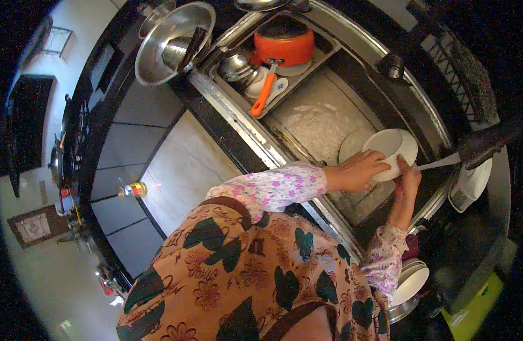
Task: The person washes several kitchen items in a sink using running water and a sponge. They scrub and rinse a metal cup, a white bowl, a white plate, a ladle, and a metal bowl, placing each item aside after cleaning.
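Over the sink (315, 122), a white bowl (385, 142) is tilted between my two hands. My left hand (358, 170) lies against its near side, with the fingers closed at the rim. From below and the right, my right hand (408, 181) grips the bowl, its thumb up against the wall. A white plate (410, 149) shows just behind the bowl; whether my right hand also touches it I cannot tell. Lower in the basin lies another pale plate (351, 144), partly covered by the bowl and my left hand.
An orange pot (284, 48) with an orange handle, steel bowls (237, 67) and a white spoon (279, 86) sit in the sink's far-left corner. A large steel bowl (176, 42) stands beyond the left edge. The dark tap (489, 146) reaches in from the right. White bowls (410, 281) are stacked near my right sleeve.
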`<state>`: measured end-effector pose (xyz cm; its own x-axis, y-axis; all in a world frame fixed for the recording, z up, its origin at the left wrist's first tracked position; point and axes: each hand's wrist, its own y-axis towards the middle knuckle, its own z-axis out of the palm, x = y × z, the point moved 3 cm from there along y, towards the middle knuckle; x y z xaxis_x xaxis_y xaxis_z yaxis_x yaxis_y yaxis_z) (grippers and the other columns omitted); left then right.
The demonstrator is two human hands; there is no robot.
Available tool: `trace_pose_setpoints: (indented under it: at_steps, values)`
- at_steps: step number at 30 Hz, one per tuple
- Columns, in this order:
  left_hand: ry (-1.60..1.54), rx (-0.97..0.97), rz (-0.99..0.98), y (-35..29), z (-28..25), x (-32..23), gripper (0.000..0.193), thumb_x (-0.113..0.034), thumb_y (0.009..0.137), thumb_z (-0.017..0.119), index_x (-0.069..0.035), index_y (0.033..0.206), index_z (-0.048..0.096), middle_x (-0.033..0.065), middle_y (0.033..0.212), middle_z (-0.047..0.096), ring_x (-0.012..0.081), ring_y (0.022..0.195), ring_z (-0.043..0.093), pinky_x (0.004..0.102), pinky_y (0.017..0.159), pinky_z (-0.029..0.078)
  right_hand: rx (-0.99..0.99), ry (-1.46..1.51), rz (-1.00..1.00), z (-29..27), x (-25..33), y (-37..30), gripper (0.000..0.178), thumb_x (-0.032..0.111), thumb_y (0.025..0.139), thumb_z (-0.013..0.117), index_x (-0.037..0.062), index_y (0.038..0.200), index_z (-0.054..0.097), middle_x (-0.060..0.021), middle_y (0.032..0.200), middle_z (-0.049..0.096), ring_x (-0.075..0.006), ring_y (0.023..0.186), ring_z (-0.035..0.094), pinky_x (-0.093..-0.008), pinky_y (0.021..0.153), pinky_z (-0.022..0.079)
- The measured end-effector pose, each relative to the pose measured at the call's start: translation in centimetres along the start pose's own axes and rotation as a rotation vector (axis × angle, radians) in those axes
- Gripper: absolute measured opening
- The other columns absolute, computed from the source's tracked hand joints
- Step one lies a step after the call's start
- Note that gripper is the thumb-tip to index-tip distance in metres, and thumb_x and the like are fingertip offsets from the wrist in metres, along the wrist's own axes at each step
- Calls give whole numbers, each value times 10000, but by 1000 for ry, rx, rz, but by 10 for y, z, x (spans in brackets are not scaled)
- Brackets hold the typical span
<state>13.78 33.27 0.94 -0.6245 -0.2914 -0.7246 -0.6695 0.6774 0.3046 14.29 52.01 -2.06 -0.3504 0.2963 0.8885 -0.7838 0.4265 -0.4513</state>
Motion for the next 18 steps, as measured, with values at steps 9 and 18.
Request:
trace_pose_setpoints:
  at_steps: [9,18]
  values:
    - [9,-428,-255,-106,-136,56,303,-32,699,615,-66,999,589,114,1035,557,286,1008,517,358,881,421,216,-922,-272,-4,28,5,359,182,631,721,4,925,620,-121,835,655,-218,740,618,-338,665,477]
    - [121,-580,-427,-213,-251,115,191,34,731,595,-43,905,610,84,946,594,226,855,580,297,702,492,41,-1265,-229,17,72,-18,283,79,670,692,-28,922,621,-101,846,640,-180,666,607,-319,615,472]
